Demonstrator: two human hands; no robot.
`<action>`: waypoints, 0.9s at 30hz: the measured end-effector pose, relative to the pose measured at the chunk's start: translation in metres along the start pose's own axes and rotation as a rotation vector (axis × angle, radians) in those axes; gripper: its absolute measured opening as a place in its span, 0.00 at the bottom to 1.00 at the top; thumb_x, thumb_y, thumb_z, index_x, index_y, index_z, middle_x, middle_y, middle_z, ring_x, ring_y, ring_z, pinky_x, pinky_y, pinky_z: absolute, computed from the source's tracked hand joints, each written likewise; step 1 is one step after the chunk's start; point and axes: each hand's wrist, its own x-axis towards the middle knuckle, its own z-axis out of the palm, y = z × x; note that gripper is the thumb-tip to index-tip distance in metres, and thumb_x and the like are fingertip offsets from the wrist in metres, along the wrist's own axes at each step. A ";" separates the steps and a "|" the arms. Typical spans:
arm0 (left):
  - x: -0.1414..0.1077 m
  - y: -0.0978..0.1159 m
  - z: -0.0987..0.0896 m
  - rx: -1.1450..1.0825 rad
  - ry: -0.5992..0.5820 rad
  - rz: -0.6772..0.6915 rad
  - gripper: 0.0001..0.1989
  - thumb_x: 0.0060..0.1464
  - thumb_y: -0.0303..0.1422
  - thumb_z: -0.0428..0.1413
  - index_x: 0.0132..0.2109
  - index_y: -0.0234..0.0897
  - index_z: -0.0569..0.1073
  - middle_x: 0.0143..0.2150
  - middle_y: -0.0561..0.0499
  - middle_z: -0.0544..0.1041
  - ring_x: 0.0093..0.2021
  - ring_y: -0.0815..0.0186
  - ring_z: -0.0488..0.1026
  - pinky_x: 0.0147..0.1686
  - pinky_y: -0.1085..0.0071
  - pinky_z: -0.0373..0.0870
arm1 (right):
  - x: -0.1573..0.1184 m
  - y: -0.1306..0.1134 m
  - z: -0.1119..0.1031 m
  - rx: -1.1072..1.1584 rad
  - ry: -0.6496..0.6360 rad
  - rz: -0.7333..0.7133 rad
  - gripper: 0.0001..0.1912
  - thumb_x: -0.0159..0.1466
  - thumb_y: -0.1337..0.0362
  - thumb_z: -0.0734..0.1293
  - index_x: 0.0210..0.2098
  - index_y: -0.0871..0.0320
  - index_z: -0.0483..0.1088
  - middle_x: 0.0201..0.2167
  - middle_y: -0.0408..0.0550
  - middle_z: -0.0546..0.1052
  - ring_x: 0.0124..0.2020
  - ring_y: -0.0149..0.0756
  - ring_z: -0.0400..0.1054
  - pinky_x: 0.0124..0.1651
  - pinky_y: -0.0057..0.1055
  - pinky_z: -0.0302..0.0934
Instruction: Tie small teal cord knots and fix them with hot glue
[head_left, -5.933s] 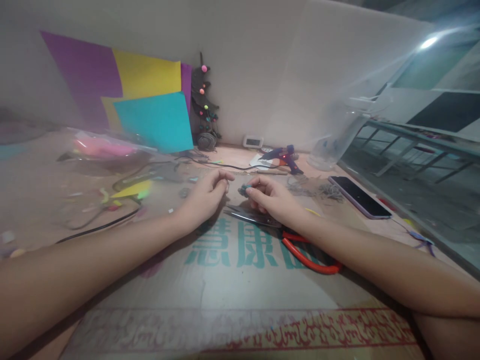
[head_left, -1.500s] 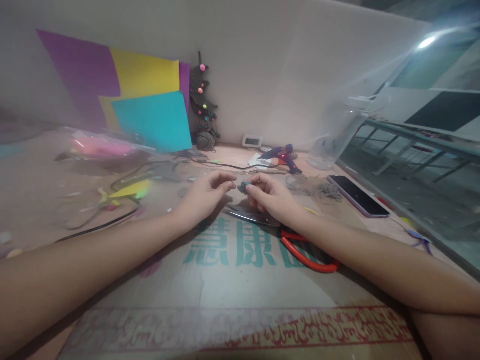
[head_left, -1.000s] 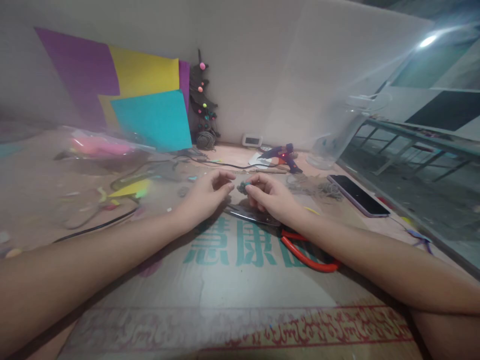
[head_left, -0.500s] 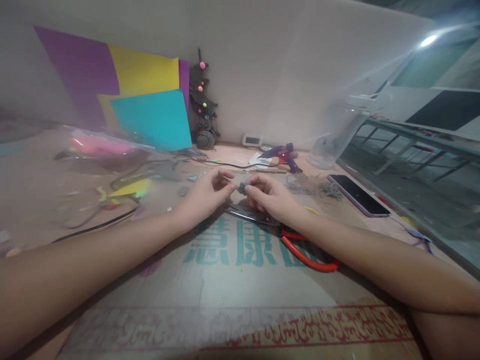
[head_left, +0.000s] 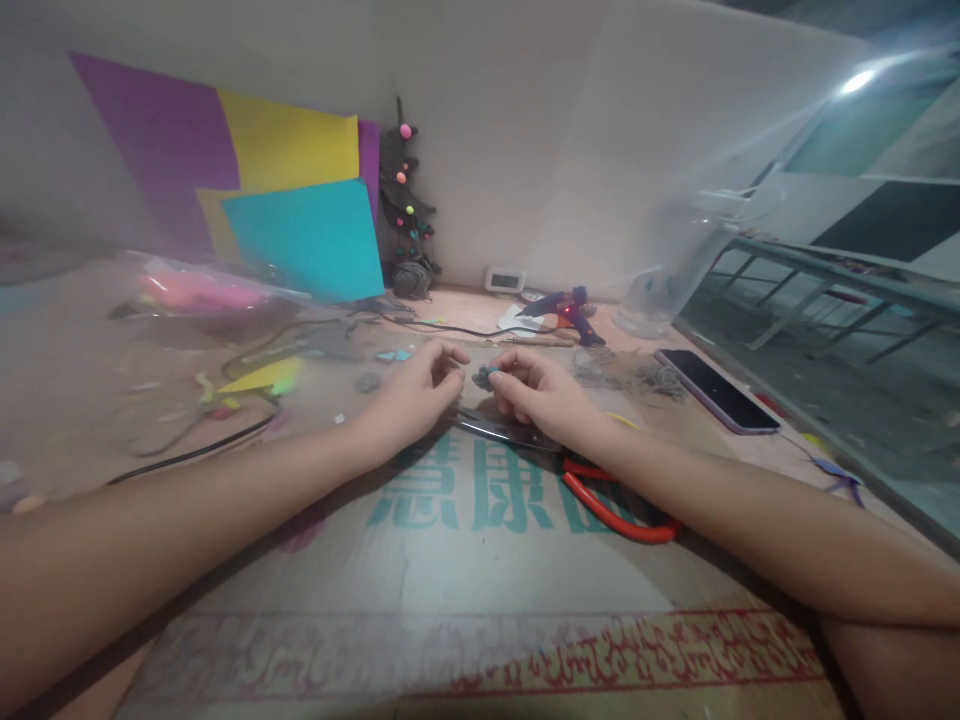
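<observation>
Between the thumb and fingers of my right hand (head_left: pixel 534 388) is a small dark grey-green tuft (head_left: pixel 483 377) with a bit of teal on it. My left hand (head_left: pixel 431 388) is just left of the tuft, thumb and fingers apart, with nothing visible between them and a small gap to the tuft. Beneath my hands lie scissors, their dark blades (head_left: pixel 499 430) pointing left and their red handles (head_left: pixel 619 520) partly under my right forearm. The printed cardboard (head_left: pixel 480 580) is under them.
Behind my hands are a purple glue gun (head_left: pixel 559 303) with a red light and a small white clock (head_left: pixel 505 280). A phone (head_left: pixel 716 390) and grey yarn (head_left: pixel 660 380) lie right. Coloured sheets (head_left: pixel 307 240) and a decorated dark tree (head_left: pixel 405 200) stand at the back left.
My left hand has drawn slightly left, away from the tuft, so the gap is wider. My right hand and the tuft are nearly unmoved.
</observation>
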 end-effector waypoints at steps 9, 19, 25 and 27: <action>0.001 -0.002 0.000 -0.005 0.045 -0.014 0.09 0.60 0.33 0.48 0.47 0.39 0.66 0.29 0.57 0.65 0.26 0.69 0.63 0.27 0.73 0.59 | 0.000 -0.001 0.001 0.012 -0.001 0.005 0.06 0.63 0.61 0.63 0.35 0.57 0.62 0.17 0.35 0.66 0.15 0.23 0.54 0.18 0.21 0.47; 0.005 -0.001 0.000 -0.202 0.045 -0.028 0.07 0.60 0.32 0.48 0.44 0.38 0.68 0.27 0.56 0.66 0.27 0.70 0.66 0.27 0.75 0.65 | 0.000 -0.002 0.000 0.018 -0.004 0.037 0.05 0.63 0.63 0.63 0.36 0.57 0.63 0.17 0.35 0.66 0.14 0.23 0.55 0.17 0.20 0.46; 0.007 -0.004 0.002 -0.241 0.063 -0.004 0.06 0.56 0.29 0.50 0.42 0.37 0.70 0.38 0.51 0.73 0.39 0.66 0.72 0.38 0.70 0.72 | 0.000 -0.001 0.001 0.015 -0.010 0.019 0.06 0.63 0.61 0.63 0.35 0.57 0.63 0.17 0.35 0.66 0.15 0.23 0.54 0.17 0.21 0.47; 0.007 -0.003 0.001 -0.214 0.066 0.000 0.06 0.55 0.28 0.52 0.41 0.37 0.70 0.39 0.50 0.74 0.40 0.65 0.72 0.40 0.68 0.71 | 0.000 -0.001 0.000 0.013 -0.010 0.007 0.06 0.63 0.61 0.63 0.35 0.57 0.63 0.17 0.35 0.67 0.15 0.23 0.54 0.18 0.21 0.47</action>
